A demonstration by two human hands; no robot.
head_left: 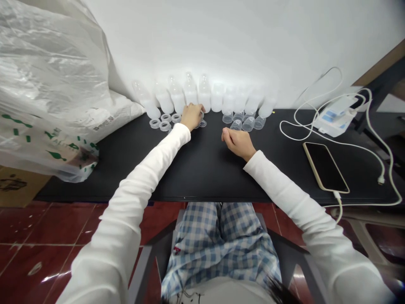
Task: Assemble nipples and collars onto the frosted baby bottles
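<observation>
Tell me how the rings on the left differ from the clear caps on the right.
The rings are low with open centers; the caps stand taller, cup-like. The rings sit near the left hand, the caps near the right hand. Both look see-through on the black table.

1. Wall [234,38] ahead of you: plain white, smooth, softly lit, brighter toward the middle.
2. Your desk [202,177]: black top, long and shallow, back edge along the wall.
3. Floor [34,266] under you: glossy dark-red tiles, pale grout lines, white light glints at lower left.
4. Your chair [141,270]: dark, with grey armrests on both sides.
5. Far right, you've got a dark frame [384,78] beside a brown panel [376,65]; can't tell what they belong to.
</observation>
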